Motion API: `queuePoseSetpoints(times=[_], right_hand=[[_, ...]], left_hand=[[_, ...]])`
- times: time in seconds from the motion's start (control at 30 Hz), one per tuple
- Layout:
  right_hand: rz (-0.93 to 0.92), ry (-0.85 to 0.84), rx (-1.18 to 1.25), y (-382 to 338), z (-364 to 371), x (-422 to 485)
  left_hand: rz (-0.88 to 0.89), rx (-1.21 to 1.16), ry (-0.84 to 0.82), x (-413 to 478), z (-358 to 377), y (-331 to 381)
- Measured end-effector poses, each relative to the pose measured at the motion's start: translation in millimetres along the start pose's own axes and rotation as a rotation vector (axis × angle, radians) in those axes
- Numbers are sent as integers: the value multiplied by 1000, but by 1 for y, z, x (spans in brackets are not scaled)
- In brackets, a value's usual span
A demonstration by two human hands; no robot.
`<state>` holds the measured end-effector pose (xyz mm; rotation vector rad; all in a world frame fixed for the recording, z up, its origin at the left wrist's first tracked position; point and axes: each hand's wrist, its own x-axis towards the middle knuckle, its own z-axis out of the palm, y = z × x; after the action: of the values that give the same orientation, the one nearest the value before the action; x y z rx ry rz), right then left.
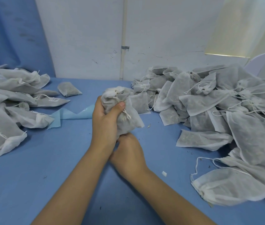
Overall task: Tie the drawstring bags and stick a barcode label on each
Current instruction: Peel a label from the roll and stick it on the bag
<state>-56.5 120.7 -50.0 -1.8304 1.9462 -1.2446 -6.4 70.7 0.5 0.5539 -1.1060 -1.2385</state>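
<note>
Head view: the left hand (107, 122) grips one bag (133, 117) just below its gathered neck, thumb pressed across the front, holding it upright over the middle of the worktop (63, 168). The right hand (128, 153) sits at the bag's lower end with its fingers tucked under and hidden, so I cannot tell its grip. Grey fill shows through the thin white cloth, and a cord (127, 114) hangs down the front.

Two piles flank the hands, with bare blue worktop between them. The left pile (14, 95) shows two labels (53, 99). The right pile (218, 108) trails loose cords and is too tangled to count. One lone bag (69, 89) lies near the far wall (87, 38). One pale sheet (73, 114) lies beside the left hand.
</note>
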Motion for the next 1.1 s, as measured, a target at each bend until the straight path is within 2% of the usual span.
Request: queuePoseSetpoints(times=[0.27, 0.4, 0.53, 0.7, 0.87, 1.1], right_hand=[[229, 67, 106, 13, -1, 9], [204, 21, 29, 21, -4, 15], [246, 33, 3, 25, -2, 21], [250, 47, -32, 28, -1, 24], [244, 52, -50, 29, -1, 26], [270, 19, -75, 29, -2, 27]], left_hand=[[-109, -54, 53, 5, -5, 5], [-111, 88, 56, 13, -28, 8], [-198, 312, -94, 21, -68, 6], [-314, 467, -49, 23, -103, -5], [-372, 402, -239, 19, -95, -2], [-350, 664, -390, 19, -79, -5]])
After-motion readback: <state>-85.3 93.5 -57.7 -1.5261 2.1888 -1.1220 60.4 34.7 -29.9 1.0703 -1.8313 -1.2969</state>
